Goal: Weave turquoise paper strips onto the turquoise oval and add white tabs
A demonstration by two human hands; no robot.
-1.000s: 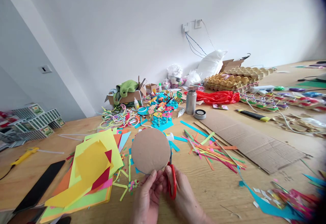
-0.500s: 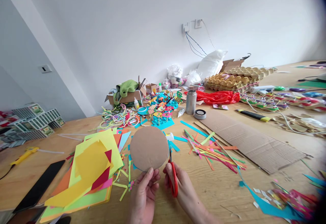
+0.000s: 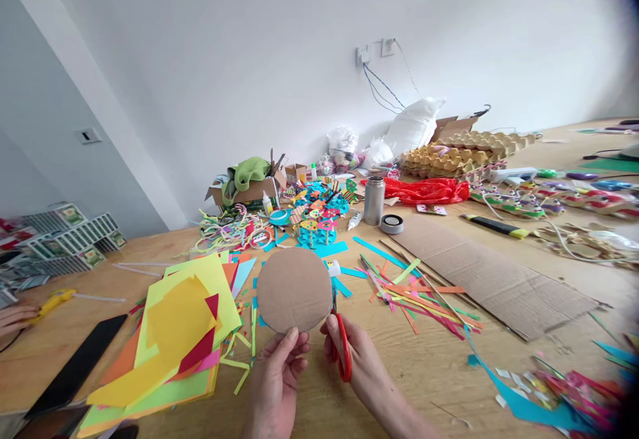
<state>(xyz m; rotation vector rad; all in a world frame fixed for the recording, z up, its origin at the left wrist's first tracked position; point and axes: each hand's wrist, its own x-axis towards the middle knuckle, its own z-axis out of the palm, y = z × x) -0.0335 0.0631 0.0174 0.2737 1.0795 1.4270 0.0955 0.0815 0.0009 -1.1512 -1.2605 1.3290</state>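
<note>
A round brown cardboard disc (image 3: 294,289) is pinched at its lower edge by my left hand (image 3: 280,372), thumb on the near face. My right hand (image 3: 360,362) is wrapped round the handles of red-handled scissors (image 3: 343,352). Their dark blades point up beside the disc's right edge; whether they touch it I cannot tell. Bits of blue paper (image 3: 342,287) show from behind the disc on both sides. A small white bottle (image 3: 333,268) lies just past its upper right edge.
Coloured paper sheets (image 3: 190,319) are stacked at left, near a black flat slab (image 3: 77,366). Another person's hand (image 3: 17,317) touches a yellow glue gun (image 3: 54,300). Paper strips (image 3: 424,296), a cardboard sheet (image 3: 494,276) and a metal bottle (image 3: 374,201) lie or stand to the right.
Another person's hand has come in at the left edge, onto the glue gun. The disc has shifted very slightly right in my left hand; the scissors stay beside its edge.
</note>
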